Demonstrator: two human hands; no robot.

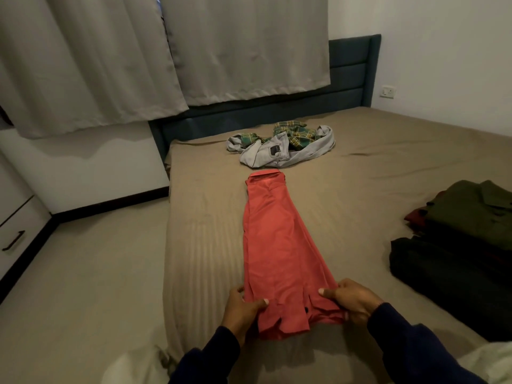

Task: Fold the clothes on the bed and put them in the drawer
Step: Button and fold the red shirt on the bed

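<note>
The left hand pinches the near left corner of a coral-red shirt, thumb on top and fingers curled under the hem. The right hand grips the near right corner the same way, thumb pressed onto the cloth. Both wrists wear dark blue sleeves. The shirt is folded lengthwise into a narrow strip and runs straight away from the hands across the tan bedsheet, its collar at the far end. Beyond the collar, well ahead of both hands, lies an unfolded heap: grey jeans tangled with a green plaid garment (perhaps a shirt; the crumpling hides its cut). Out past the right hand sits a stack of folded clothes, an olive-green collared shirt on top of darker pieces. Far off past the left hand, a white drawer front with a dark handle stands at the edge of view.
</note>
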